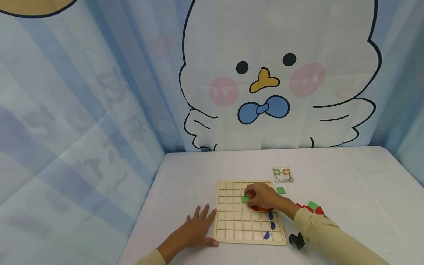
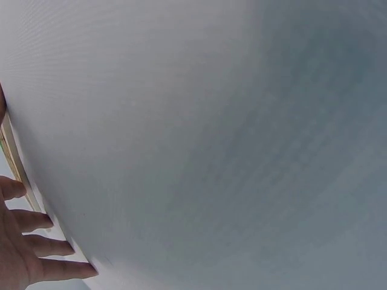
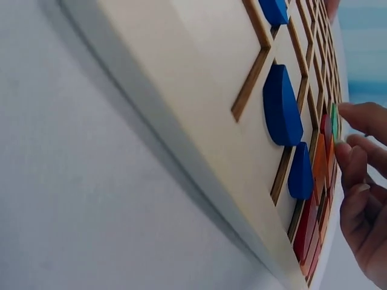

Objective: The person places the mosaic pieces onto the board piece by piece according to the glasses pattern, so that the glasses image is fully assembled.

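Note:
A wooden grid board [image 1: 228,216] lies on the table. My right hand [image 1: 261,195] pinches a green square tile [image 1: 245,199] over the upper middle squares; in the right wrist view the tile [image 3: 334,121] shows between thumb and fingertips. Partly hidden under that hand are red and orange pieces [image 3: 320,160] in the grid. Several blue rounded pieces [image 1: 272,225] sit down the board's right side. My left hand [image 1: 197,229] lies with spread, straight fingers beside the left edge of the board, its fingertips [image 2: 66,248] on the table.
A small pattern card [image 1: 283,174] lies behind the board, with a loose green tile [image 1: 281,190] in front of it. More green and red pieces [image 1: 312,205] lie to the right, partly behind the right forearm. A black object [image 1: 296,241] is near the board's front right corner.

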`<state>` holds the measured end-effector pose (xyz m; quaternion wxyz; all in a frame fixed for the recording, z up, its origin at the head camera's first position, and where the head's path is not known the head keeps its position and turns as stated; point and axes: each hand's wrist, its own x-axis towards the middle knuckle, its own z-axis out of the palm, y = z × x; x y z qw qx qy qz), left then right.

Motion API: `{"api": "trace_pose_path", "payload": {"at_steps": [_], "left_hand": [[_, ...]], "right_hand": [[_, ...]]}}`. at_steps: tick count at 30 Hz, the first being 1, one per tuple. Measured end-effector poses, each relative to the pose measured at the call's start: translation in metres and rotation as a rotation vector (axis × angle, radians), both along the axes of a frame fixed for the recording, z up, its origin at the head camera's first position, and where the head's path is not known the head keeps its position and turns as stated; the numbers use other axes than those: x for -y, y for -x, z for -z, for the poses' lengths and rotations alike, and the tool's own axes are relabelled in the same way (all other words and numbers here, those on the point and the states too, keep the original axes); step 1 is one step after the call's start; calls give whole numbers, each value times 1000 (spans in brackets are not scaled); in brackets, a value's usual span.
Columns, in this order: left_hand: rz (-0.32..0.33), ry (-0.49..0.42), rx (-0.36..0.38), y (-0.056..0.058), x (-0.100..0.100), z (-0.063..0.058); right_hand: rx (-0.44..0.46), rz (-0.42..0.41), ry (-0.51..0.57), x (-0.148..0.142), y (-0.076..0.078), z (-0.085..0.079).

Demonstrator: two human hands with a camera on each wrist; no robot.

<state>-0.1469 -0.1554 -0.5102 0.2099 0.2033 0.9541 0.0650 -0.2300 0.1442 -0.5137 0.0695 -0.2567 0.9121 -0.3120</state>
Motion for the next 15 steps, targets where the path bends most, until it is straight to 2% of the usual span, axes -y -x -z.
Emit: {"api": "trace_pose_path", "payload": {"at_steps": [5, 8, 11, 15], "left_hand": [[-1, -6, 8, -2, -1, -4], [-2, -10, 12, -2, -2, -5], [-5, -4, 11, -1, -2, -5], [-8, 8, 5, 0, -2, -2]], "right_hand": [[39, -72, 91, -13, 2, 0], [79, -82, 150, -26, 5, 1], [97, -42, 175, -42, 9, 3], [86, 76, 150, -64, 16, 2]]}}
